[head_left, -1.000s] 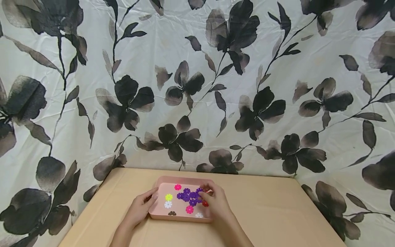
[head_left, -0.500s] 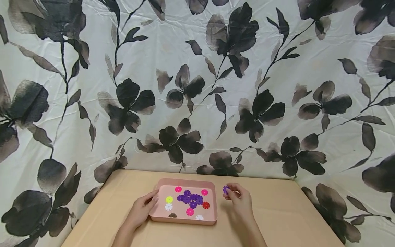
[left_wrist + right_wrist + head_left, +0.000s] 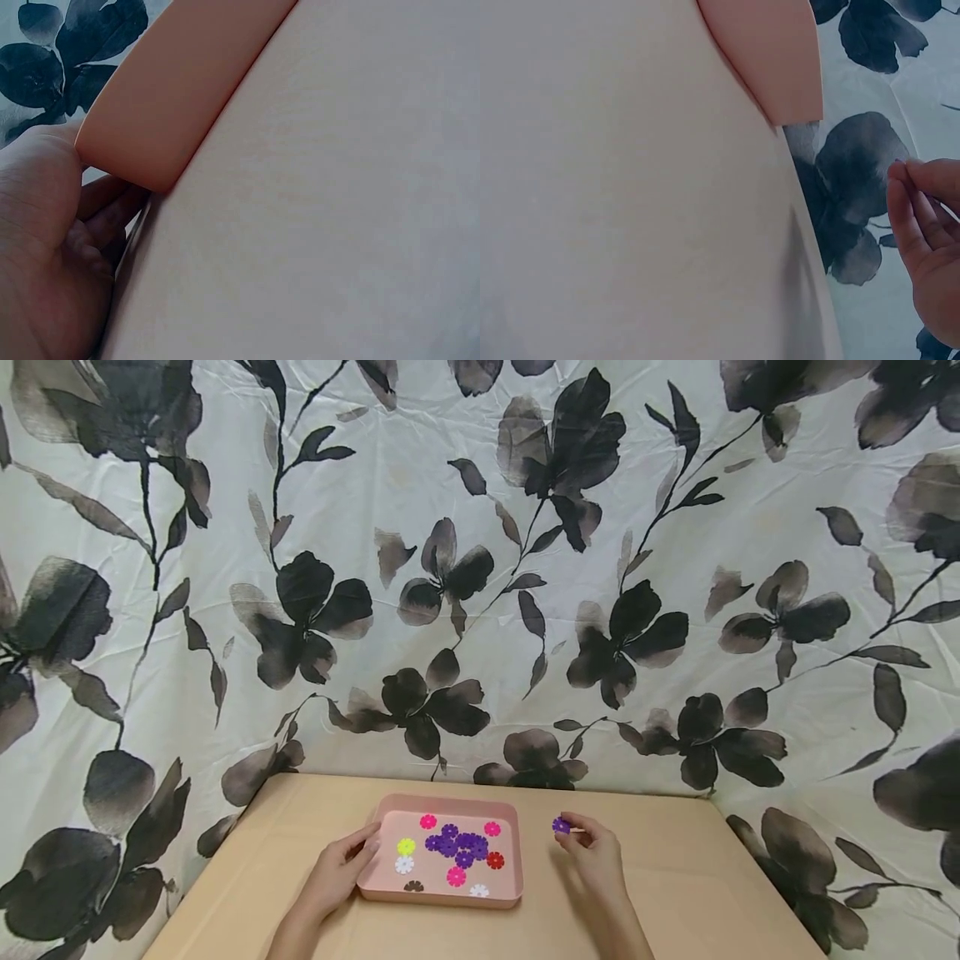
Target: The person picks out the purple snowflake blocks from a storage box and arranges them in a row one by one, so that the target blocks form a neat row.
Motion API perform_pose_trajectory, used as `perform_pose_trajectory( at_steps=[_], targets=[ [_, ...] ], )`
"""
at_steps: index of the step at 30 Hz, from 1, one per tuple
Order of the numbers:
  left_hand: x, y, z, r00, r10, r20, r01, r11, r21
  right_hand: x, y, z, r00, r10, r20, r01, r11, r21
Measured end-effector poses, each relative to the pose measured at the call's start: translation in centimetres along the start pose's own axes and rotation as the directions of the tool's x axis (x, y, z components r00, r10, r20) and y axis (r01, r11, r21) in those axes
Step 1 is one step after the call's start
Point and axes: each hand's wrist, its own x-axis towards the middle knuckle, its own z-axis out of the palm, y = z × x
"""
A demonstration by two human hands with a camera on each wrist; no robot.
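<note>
Purple flower [image 3: 558, 824] sits pinched between thumb and fingers of the right hand [image 3: 602, 853], outside the tray [image 3: 438, 900], just past its 3 o'clock wall as the wearer looks forward. Shadow on the bench [image 3: 690, 877] below suggests the piece is held clear of it. The left hand [image 3: 336, 867] grips the tray's wall at 9 o'clock.

As far as can be judged, the sorting is at an early stage: this one piece is out, while a purple pile [image 3: 464, 845] lies near the tray's middle, overlapping too much to count. Around it stay a pink flower [image 3: 428, 821] at 11 o'clock, another pink at 2, a red flower [image 3: 496, 860] at 3 to 4, a third pink at 6, whites at 5 and 8, a brown flower [image 3: 413, 886] at 7 and a yellow flower [image 3: 406, 846] at 9.

The bench's far edge runs close behind the tray at 12 o'clock, against the patterned cloth [image 3: 517, 668]. More room for moving opens from the right hand toward 3 and 4 o'clock, before the bench's slanting side edge.
</note>
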Motion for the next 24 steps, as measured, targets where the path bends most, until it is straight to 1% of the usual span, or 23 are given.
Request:
perform_pose_trajectory(
  at_steps=[1, 5, 8, 14, 16, 19, 22, 24],
  targets=[
    [0.0, -0.1, 0.0, 1.000, -0.003, -0.004, 0.003, 1.000, 0.004, -0.1, -0.3, -0.1, 1.000, 0.005, 0.010, -0.005, 1.000, -0.005],
    [0.0, -0.2, 0.1, 1.000, -0.008, -0.011, 0.008, 1.000, 0.004, 0.5, 0.2, -0.2, 0.999, 0.035, 0.014, -0.035, 0.999, -0.023],
    [0.1, -0.1, 0.1, 1.000, -0.005, -0.010, 0.005, 1.000, 0.000, 1.1, 2.0, -0.1, 0.999, 0.046, 0.004, -0.046, 0.998, -0.044],
    [0.4, 0.1, 0.3, 1.000, -0.008, -0.006, 0.008, 1.000, -0.017, 1.5, 3.0, 0.2, 0.999, 0.035, -0.005, -0.035, 0.994, -0.107],
    [0.4, 0.0, 0.5, 1.000, -0.014, -0.009, 0.014, 1.000, -0.016, 1.7, 3.4, 0.2, 0.999, 0.042, 0.011, -0.041, 0.992, -0.118],
    [0.5, -0.1, 0.8, 1.000, -0.021, -0.019, 0.021, 1.000, -0.015, 1.9, 4.1, 0.4, 0.997, 0.057, 0.053, -0.050, 0.992, -0.114],
    [0.6, -0.2, 1.1, 0.999, -0.023, -0.026, 0.022, 0.999, -0.024, 2.3, 4.8, 0.6, 0.995, 0.040, 0.095, -0.029, 0.993, -0.115],
    [0.7, -0.1, 1.2, 0.999, -0.021, -0.030, 0.020, 1.000, -0.022, 2.4, 5.2, 0.7, 0.992, 0.001, 0.126, 0.017, 0.990, -0.142]
  ],
)
